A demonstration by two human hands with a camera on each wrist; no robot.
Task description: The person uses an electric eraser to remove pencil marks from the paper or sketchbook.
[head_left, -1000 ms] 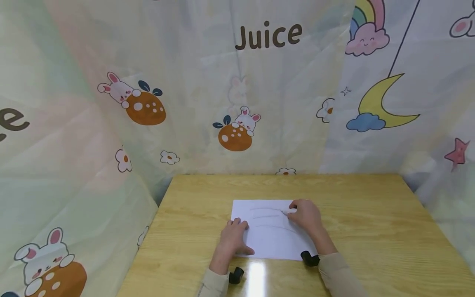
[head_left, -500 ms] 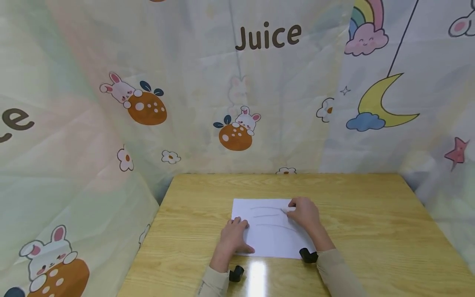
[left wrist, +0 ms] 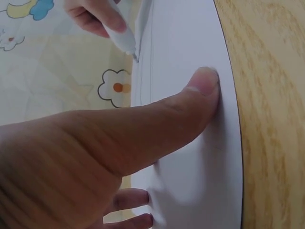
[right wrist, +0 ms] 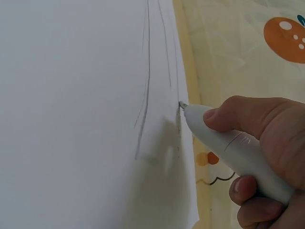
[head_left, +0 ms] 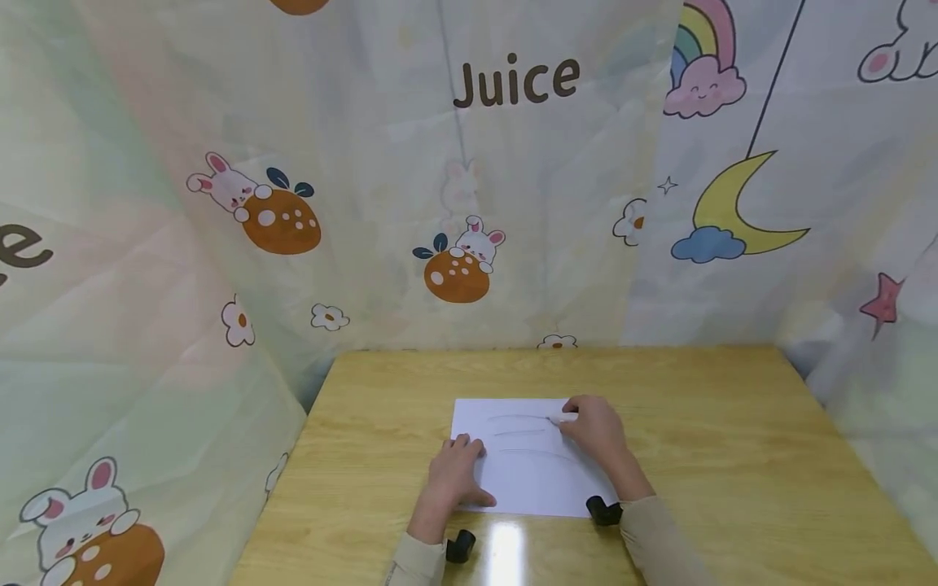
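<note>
A white sheet of paper (head_left: 535, 488) with several thin, curved grey lines lies on the table. My left hand (head_left: 456, 474) rests spread on its left side; in the left wrist view the thumb (left wrist: 167, 119) presses near the sheet's front edge. At the sheet's upper right, my right hand (head_left: 597, 429) grips a thick white pen-shaped tool (right wrist: 238, 148) between thumb and fingers. Its narrow metal tip sits right at the topmost line, close to the paper's far edge. The back end of the tool is hidden in the hand.
The wooden table (head_left: 733, 456) extends on both sides of the sheet. Printed cloth walls (head_left: 366, 244) stand behind and to the left and right. Black wrist mounts (head_left: 604, 511) sit by both cuffs, and a bright reflection shows at the front.
The head view has shifted slightly, carrying the whole scene a little to the left. Both hands keep nearly the same places on the paper, and the tool stays at the top line.
</note>
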